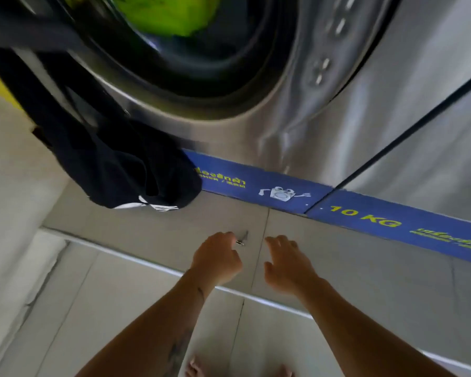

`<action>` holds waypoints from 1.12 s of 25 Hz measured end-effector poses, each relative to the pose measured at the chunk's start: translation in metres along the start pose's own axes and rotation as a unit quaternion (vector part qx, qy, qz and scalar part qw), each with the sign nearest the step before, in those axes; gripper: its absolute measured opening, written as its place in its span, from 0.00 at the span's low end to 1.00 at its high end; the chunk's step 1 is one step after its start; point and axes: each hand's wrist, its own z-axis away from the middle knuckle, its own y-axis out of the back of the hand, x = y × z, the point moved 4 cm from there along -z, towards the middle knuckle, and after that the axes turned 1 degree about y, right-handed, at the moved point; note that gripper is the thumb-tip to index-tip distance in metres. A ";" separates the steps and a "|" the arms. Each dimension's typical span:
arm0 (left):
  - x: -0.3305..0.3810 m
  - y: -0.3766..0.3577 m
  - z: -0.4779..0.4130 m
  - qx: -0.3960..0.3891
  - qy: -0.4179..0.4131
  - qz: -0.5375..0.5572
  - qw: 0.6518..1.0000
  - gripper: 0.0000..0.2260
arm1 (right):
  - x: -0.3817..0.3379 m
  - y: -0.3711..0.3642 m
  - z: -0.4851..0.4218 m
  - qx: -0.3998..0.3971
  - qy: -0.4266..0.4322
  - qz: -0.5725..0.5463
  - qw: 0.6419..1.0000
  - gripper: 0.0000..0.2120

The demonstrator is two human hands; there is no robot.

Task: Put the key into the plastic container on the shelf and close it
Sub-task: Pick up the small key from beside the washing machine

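Left hand pinches a small key above the tiled step's edge; right hand hovers open, empty. That light fingertip pinch could drop it.

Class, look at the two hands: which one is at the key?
The left hand: its curled fingertips meet the small metal key on the tiled step. The right hand hovers open, apart from it.

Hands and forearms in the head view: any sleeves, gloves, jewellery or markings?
Both are bare: no sleeves, gloves, rings, watch or bands visible on the left hand or the right hand. The left forearm carries dark tattoo marks, a small one near the wrist and a larger blurred one lower down. The right forearm shows no markings. Motion blur hides finer detail.
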 end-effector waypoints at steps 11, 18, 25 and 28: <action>-0.054 -0.176 -0.148 0.171 -0.018 -0.091 0.981 0.17 | 0.094 -0.154 -0.119 0.102 -0.005 0.027 0.994 0.34; -0.044 -0.158 -0.137 0.059 -0.015 -0.076 0.995 0.13 | 0.078 -0.122 -0.093 0.057 0.014 0.003 0.998 0.31; -0.018 -0.032 -0.034 0.049 0.030 0.041 0.998 0.08 | 0.009 -0.019 -0.006 0.032 0.037 -0.011 0.999 0.24; 0.006 0.049 0.038 0.089 0.042 0.074 0.992 0.05 | -0.033 0.044 0.058 0.037 0.047 -0.016 0.998 0.23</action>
